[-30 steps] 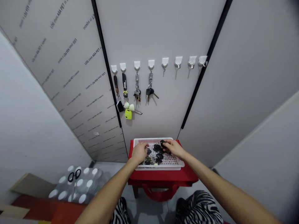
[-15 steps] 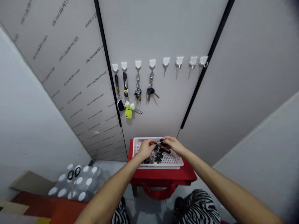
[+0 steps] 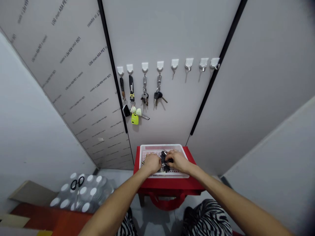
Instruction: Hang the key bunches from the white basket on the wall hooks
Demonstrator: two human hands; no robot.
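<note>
A white perforated plastic basket (image 3: 164,147) holds a heap of keys (image 3: 163,158) with black heads and metal rings. Both hands are inside it, over the heap. My left hand (image 3: 153,163) is curled at the heap's left side, its fingertips turned down and mostly hidden. On the right, my right hand (image 3: 177,160) has thumb and fingers bent together around dark keys, partly hidden by the fingers. Above, a row of white hooks (image 3: 175,64) is stuck on the wall panel. Key sets hang from the left ones, including a yellow-green fob (image 3: 135,119) and a black-headed bunch (image 3: 158,95).
The basket stands on a red stool (image 3: 169,184) with a red strap loop at its front. At lower left lies a pack of bottles (image 3: 83,190) with scissors (image 3: 77,183) on top. Black strips (image 3: 209,88) run down the wall panel's edges.
Both hands have moved lower into the basket. The keys held up between them half a second ago are down at the heap. The basket has shifted slightly left in view.
</note>
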